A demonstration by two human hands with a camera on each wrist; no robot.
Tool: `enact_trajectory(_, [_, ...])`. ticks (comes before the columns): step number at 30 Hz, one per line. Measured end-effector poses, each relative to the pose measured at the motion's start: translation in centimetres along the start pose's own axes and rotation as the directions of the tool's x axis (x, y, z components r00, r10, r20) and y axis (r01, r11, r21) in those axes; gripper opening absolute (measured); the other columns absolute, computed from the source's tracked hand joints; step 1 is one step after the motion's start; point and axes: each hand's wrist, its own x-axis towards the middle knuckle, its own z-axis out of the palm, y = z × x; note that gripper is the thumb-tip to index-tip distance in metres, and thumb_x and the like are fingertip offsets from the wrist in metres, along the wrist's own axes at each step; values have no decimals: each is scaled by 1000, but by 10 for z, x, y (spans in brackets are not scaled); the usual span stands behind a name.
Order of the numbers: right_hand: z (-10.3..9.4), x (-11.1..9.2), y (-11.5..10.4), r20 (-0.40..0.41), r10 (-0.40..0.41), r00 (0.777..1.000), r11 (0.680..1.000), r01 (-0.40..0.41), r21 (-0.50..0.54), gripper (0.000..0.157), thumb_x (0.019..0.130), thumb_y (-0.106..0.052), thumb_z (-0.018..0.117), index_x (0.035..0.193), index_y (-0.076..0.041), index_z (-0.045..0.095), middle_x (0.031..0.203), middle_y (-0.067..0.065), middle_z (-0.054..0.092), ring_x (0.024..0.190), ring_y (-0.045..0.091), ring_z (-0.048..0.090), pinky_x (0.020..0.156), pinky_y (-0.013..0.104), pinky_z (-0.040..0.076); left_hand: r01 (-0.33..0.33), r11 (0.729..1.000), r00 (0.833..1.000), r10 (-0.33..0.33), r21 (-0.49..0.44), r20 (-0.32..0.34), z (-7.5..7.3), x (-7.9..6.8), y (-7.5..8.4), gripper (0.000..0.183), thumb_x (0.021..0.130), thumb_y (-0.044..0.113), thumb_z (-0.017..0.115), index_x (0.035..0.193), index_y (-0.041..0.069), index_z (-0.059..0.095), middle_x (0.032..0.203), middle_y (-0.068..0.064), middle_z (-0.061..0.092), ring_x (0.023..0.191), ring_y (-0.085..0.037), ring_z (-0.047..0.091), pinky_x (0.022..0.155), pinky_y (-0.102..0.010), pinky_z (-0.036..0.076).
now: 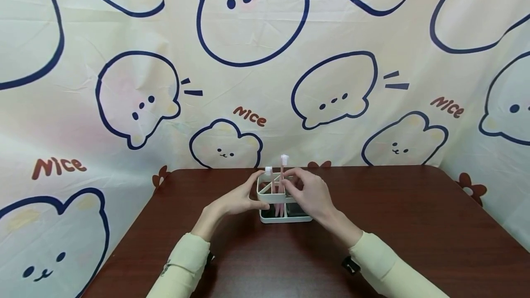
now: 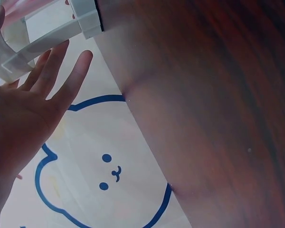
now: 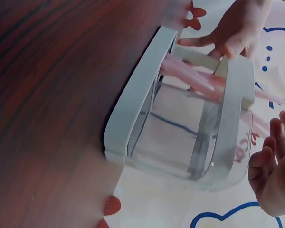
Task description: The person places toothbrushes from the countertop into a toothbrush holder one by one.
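A white two-tier toothbrush holder [image 1: 285,220] stands on the table. Two toothbrushes with pink handles and pale bristles are upright in its left part, one toothbrush [image 1: 268,170] lower than the other. My left hand [image 1: 233,200] grips the holder's left side, thumb in front and fingers behind; the left wrist view shows those fingers [image 2: 52,69] spread along the frame. Over the holder's right side, my right hand [image 1: 310,192] pinches the taller toothbrush [image 1: 283,169] at its handle, fingers curled. That contact is partly hidden in the right wrist view.
The dark brown wooden table [image 1: 381,215] reaches back to a pale curtain [image 1: 248,86] with bear drawings. A clear-walled compartment [image 3: 175,130] makes up the holder's right part. Black wrist straps [image 1: 351,265] show near the sleeves.
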Motion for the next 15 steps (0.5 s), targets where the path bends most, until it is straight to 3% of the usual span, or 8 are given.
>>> enact_trajectory(9, [-15, -1, 17, -30, -37, 999, 999, 36, -28, 19, 89, -19, 75, 107, -12, 71, 87, -1, 64, 74, 16, 56, 62, 31, 53, -10, 1000, 1000, 10, 5, 12, -5, -5, 0, 107, 82, 38, 79, 158, 41, 3, 166, -2, 13, 149, -30, 24, 115, -64, 27])
enact_trajectory(15, [-26, -7, 36, -14, 2, 1000, 997, -3, -72, 29, 89, -25, 76, 114, -13, 68, 108, 5, 67, 97, 23, 63, 85, 42, 57, -23, 1000, 1000, 24, 20, -19, -15, -11, -4, 100, 84, 52, 73, 158, 39, 8, 163, -3, 24, 148, -30, 29, 114, -62, 30])
